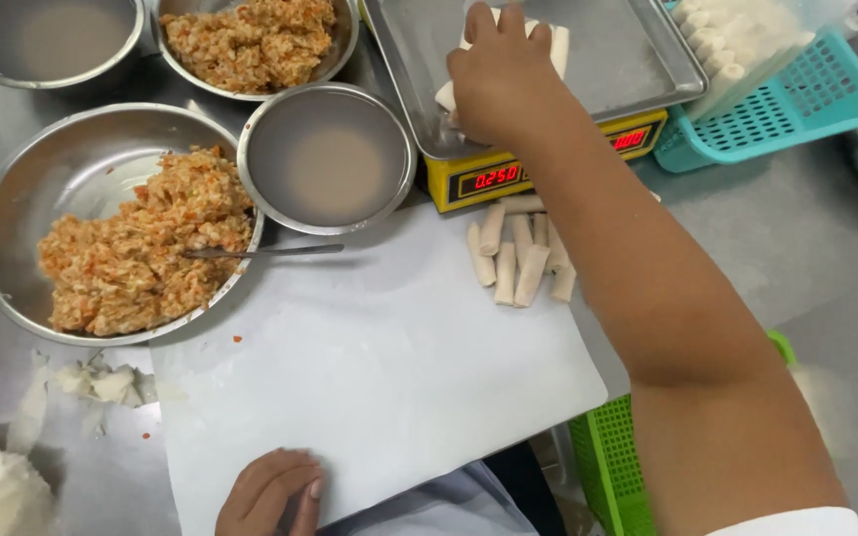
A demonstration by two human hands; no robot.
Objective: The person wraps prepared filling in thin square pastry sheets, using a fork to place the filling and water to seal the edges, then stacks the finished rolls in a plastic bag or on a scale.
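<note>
Head view was all we had. Our right hand (pixel 501 84) reached over the steel tray (pixel 638 60) on the yellow scale (pixel 508 179), fingers curled around a few pale rolls (pixel 556 45). More rolls sat in a little pile (pixel 518 253) on the white board (pixel 369 367), just below the scale. Our left hand (pixel 270 491) lay loosely curled on the board's near edge, holding nothing. To the left, a bowl of orange filling (pixel 136 248) had a spoon (pixel 265 252) resting in it, all on the table (pixel 806 238).
</note>
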